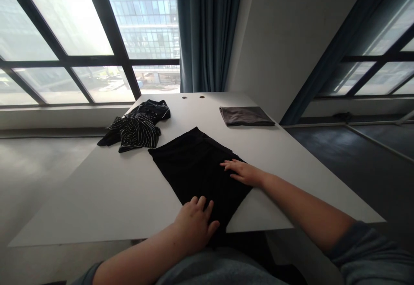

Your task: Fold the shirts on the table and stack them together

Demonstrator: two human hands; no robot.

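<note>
A black garment (197,164) lies spread flat on the white table (113,198), its near end reaching the front edge by my body. My left hand (197,220) rests on its near left part, fingers apart and slightly bent. Farther up, on the garment's right side, my right hand (241,170) lies flat with fingers stretched out. Neither hand grips the cloth. What kind of garment it is, I cannot tell for sure.
A crumpled black garment with white stripes (137,132) and a dark one with metal eyelets (153,109) lie at the back left. A folded grey-brown cloth (247,117) lies at the back right. Beyond the table hang blue curtains (208,35) beside windows.
</note>
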